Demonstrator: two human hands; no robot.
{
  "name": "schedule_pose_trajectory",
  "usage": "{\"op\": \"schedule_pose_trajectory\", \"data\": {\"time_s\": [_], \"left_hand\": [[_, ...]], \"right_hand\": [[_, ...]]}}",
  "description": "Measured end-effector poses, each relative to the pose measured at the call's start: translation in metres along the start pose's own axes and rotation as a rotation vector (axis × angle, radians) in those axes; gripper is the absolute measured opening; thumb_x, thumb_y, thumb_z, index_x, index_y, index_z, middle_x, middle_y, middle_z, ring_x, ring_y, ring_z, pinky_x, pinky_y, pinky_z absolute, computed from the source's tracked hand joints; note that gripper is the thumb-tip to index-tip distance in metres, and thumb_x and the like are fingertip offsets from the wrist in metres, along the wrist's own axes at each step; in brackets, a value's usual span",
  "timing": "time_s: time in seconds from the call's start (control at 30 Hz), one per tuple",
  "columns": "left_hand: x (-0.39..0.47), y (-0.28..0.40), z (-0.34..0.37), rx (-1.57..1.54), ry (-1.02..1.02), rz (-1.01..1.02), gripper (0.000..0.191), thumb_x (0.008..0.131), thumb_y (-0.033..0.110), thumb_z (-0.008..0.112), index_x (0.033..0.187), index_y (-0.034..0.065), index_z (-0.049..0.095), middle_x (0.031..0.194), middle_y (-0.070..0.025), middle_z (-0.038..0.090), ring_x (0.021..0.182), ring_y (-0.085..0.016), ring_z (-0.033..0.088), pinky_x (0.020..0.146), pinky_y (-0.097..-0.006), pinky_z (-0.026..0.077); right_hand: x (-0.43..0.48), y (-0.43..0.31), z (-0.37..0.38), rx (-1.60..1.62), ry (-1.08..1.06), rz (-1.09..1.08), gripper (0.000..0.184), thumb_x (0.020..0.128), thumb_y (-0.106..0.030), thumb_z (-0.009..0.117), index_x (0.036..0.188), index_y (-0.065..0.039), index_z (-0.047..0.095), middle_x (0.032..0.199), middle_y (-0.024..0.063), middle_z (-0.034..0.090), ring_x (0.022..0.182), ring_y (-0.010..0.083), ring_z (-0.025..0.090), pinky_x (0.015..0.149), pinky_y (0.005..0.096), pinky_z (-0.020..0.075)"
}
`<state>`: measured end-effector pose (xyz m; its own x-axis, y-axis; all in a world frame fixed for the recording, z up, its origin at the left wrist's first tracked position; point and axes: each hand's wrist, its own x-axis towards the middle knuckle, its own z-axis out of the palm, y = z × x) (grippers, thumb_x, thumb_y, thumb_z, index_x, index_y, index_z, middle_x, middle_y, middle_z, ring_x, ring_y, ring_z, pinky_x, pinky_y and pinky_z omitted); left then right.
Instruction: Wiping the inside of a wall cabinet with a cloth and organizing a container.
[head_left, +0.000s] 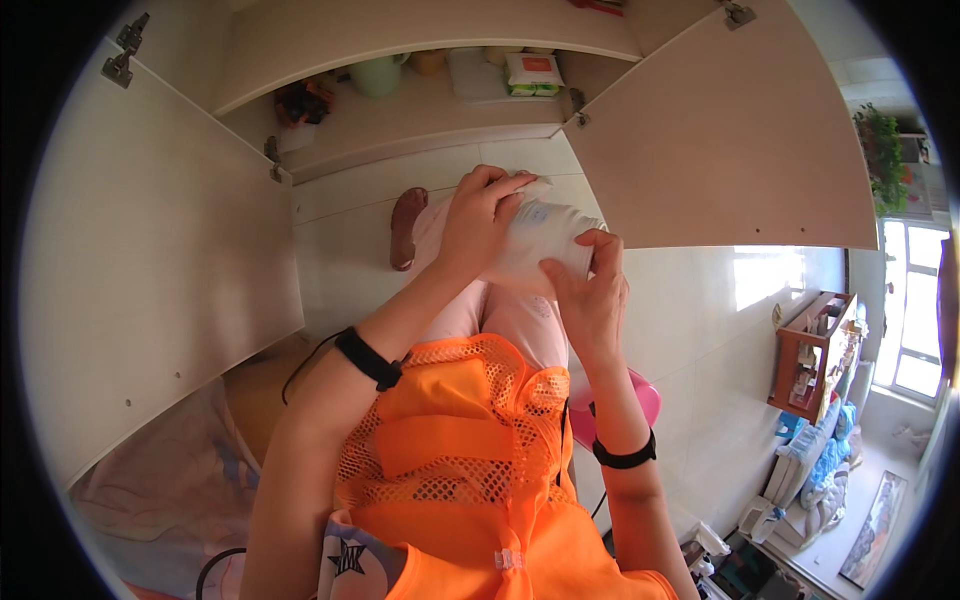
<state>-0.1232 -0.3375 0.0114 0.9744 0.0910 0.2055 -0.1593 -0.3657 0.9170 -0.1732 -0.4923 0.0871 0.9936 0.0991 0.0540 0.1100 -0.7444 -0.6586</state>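
Observation:
Both hands hold a white, soft plastic-wrapped package with faint blue print (551, 240) over my lap. My left hand (480, 217) lies along the package's left and upper edge, its fingers near a loose flap of the wrapping. At the right end, my right hand (596, 281) pinches the package between thumb and bent fingers. What the package contains cannot be told. Ahead, a low cabinet shelf (420, 124) holds a pack of wipes (534, 70), a pale green jug (377, 76) and a dark and orange item (302, 103).
Open cabinet doors stand at the left (172, 262) and right (720, 142). A pink stool (646, 405) is partly hidden by my right forearm. Further right are a wooden shelf unit (802, 367) and a sofa with blue items. Patterned cloth (165, 480) lies at the lower left.

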Motion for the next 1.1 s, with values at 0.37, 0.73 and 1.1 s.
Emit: {"op": "schedule_pose_trajectory", "data": {"time_s": [0.37,0.73,1.1], "left_hand": [[-0.041,0.024,-0.007,0.082,-0.084,0.353,0.042,0.079,0.004,0.068,0.12,0.0147,0.067,0.113,-0.006,0.053,0.099,-0.025,0.056,0.086,-0.0336,0.05],[-0.049,0.019,-0.036,0.43,-0.201,0.6,0.053,0.069,0.003,0.065,0.122,0.0127,0.064,0.112,-0.0057,0.052,0.099,-0.024,0.055,0.08,-0.031,0.054],[-0.06,0.0,-0.061,0.446,-0.344,0.601,0.05,0.073,0.003,0.063,0.122,0.01,0.062,0.116,-0.0068,0.054,0.102,-0.026,0.055,0.086,-0.0339,0.053]], "right_hand": [[0.024,0.017,-0.007,0.391,0.065,0.124,0.04,0.086,-0.009,0.066,0.121,-0.003,0.047,0.086,0.0136,0.065,0.074,0.019,0.062,0.066,0.032,0.0502],[0.025,0.012,-0.001,0.274,0.051,0.092,0.034,0.092,-0.016,0.06,0.122,-0.003,0.049,0.102,0.0163,0.065,0.09,0.0263,0.064,0.08,0.0367,0.05],[0.021,0.014,0.0,0.255,0.005,0.028,0.038,0.092,-0.015,0.06,0.125,-0.005,0.044,0.09,0.0222,0.067,0.08,0.0401,0.065,0.07,0.0425,0.0499]]}}
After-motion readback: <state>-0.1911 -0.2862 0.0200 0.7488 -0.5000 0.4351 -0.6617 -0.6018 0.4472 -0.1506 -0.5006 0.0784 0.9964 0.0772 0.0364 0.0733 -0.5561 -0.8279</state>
